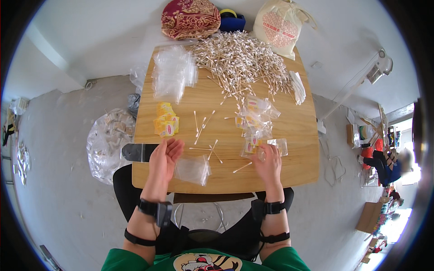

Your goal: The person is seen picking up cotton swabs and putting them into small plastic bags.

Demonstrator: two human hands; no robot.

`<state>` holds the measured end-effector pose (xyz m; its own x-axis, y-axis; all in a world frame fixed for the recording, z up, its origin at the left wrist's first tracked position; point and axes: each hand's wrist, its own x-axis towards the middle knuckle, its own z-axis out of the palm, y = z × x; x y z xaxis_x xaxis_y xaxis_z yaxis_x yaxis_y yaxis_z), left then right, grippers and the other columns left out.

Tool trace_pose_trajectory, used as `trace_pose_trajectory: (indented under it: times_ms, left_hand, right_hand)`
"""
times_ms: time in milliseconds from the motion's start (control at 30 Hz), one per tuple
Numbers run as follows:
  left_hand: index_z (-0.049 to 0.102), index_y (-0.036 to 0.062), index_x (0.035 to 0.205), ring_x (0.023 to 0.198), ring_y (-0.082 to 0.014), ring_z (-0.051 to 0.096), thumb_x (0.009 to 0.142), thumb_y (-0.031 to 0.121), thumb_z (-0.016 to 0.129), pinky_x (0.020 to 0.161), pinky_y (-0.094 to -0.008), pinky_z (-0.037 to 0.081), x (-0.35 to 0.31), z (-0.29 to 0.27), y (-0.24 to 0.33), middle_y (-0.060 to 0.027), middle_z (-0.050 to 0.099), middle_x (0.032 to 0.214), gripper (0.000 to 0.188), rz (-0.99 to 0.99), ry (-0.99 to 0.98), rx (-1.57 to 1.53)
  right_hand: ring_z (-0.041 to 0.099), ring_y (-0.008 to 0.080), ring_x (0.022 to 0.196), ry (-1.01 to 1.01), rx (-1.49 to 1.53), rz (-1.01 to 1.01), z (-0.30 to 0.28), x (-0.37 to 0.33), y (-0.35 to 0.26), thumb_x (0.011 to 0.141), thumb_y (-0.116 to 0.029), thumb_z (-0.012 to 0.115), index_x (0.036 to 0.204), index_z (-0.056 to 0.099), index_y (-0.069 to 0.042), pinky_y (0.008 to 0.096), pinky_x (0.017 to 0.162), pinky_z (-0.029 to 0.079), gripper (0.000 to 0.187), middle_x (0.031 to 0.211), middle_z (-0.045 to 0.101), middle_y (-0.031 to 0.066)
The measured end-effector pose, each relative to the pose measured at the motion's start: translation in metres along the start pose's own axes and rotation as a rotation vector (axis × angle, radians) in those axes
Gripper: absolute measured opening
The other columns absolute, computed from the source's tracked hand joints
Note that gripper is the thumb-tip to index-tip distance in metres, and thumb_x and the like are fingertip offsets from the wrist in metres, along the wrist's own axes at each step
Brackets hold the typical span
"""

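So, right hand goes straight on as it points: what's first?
The clear packets, right at the right hand's fingertips; depth is unclear, so it may touch or hover over them.

Brightly lit, glare at right, fisheye-bent edges

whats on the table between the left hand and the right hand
In the head view, loose cotton swabs lie between the left hand and the right hand, with clear bags nearer the left.
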<state>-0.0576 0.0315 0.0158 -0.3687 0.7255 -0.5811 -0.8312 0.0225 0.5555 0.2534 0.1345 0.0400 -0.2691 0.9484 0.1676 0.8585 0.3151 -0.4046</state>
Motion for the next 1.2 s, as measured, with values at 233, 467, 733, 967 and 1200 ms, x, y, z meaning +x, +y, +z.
trace_pose_trajectory:
  times_ms: [233,467,733,967,1200]
  left_hand:
    - [0.048,0.0096,0.135,0.137,-0.0385,0.031,0.067,0.037,0.08,0.112,-0.0522,0.023,-0.056,-0.001,-0.014,-0.0204,0.035,0.145,0.08,0.822,-0.607,1.905]
    - [0.042,0.011,0.137,0.135,-0.0366,0.033,0.064,0.04,0.082,0.11,-0.0556,0.024,-0.037,-0.006,-0.044,-0.0187,0.032,0.147,0.088,0.954,-0.443,1.717]
    - [0.043,0.0101,0.137,0.133,-0.037,0.036,0.076,0.037,0.074,0.11,-0.0538,0.022,-0.044,-0.005,-0.041,-0.0176,0.036,0.146,0.074,1.114,-0.271,1.647]
    - [0.048,0.0062,0.131,0.129,-0.0379,0.04,0.082,0.024,0.07,0.107,-0.0509,0.029,-0.055,-0.001,-0.032,-0.0189,0.041,0.141,0.056,1.204,-0.255,1.602]
    - [0.049,0.001,0.128,0.108,-0.0254,0.055,0.088,0.019,0.068,0.092,-0.0341,0.045,-0.059,0.041,-0.059,-0.0139,0.054,0.123,0.047,0.675,-0.284,0.853]
  right_hand:
    - [0.056,0.0319,0.102,-0.047,-0.158,-0.193,-0.001,0.008,-0.014,0.072,-0.011,0.069,0.117,0.052,-0.008,0.0431,0.092,0.042,0.049,0.112,0.058,0.0097]
    - [0.056,0.0305,0.099,-0.006,-0.068,-0.266,0.005,0.018,-0.001,0.07,-0.005,0.065,0.097,0.058,-0.01,0.0421,0.086,0.043,0.028,0.104,0.058,0.0094]
    - [0.055,0.0295,0.098,0.037,-0.238,-0.234,0.001,0.014,-0.011,0.07,0.001,0.063,0.092,0.057,-0.008,0.0418,0.08,0.046,0.025,0.101,0.056,0.0093]
    - [0.061,0.0299,0.086,0.028,0.054,-0.22,-0.008,0.026,-0.003,0.072,0.002,0.064,0.091,0.058,-0.005,0.0374,0.073,0.049,0.021,0.084,0.062,0.0103]
    - [0.066,0.0161,0.077,-0.283,1.415,0.38,0.0,0.017,-0.049,0.087,0.003,0.061,0.09,0.057,-0.005,0.0257,0.067,0.052,0.01,0.086,0.067,0.006]
